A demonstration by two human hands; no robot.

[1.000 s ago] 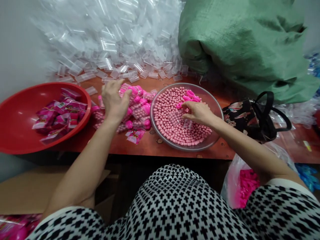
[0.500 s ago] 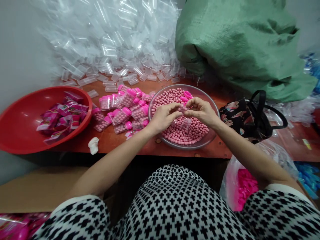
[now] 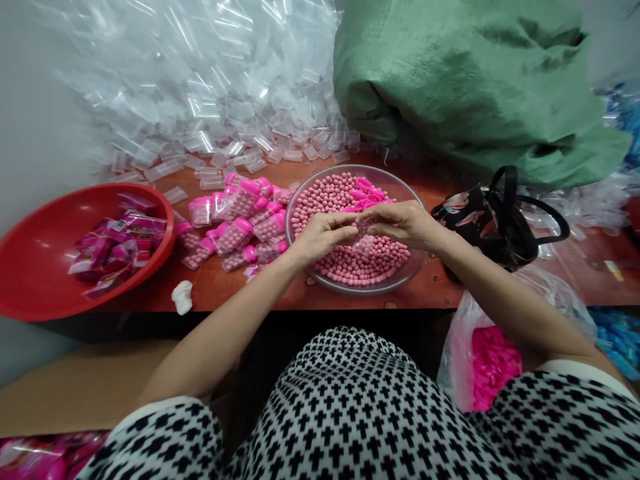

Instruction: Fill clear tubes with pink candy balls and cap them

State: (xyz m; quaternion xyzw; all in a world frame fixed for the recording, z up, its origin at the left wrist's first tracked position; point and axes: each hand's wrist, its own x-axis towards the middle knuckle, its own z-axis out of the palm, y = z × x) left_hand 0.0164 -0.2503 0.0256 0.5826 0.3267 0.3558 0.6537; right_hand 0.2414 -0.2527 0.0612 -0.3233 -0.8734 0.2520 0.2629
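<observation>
A small clear plastic tube is held between both hands, just above the pink balls in the round metal bowl. The tube seems to have pink balls inside, but it is small and partly covered by the fingers, so I cannot tell how full it is. The left hand closes its fingertips on the left end of the tube, and the right hand pinches the right end; the fingertips of both hands nearly meet over the middle of the bowl. At the far side of the bowl some bright pink caps lie on top of the balls.

Just to the left of the bowl, on the reddish-brown table, there is a heap of filled tubes with pink caps. Farther left stands a big red basin with pink packets in it. A small white crumpled piece lies near the table's near edge, between the basin and the bowl. Along the far side of the table a large pile of empty clear tubes leans against the wall. To the right of this pile is a big green woven sack, and near it, right of the bowl, a dark flowered bag with black handles. Below the table edge on the right, a plastic bag with pink caps stands beside the person's knee.
</observation>
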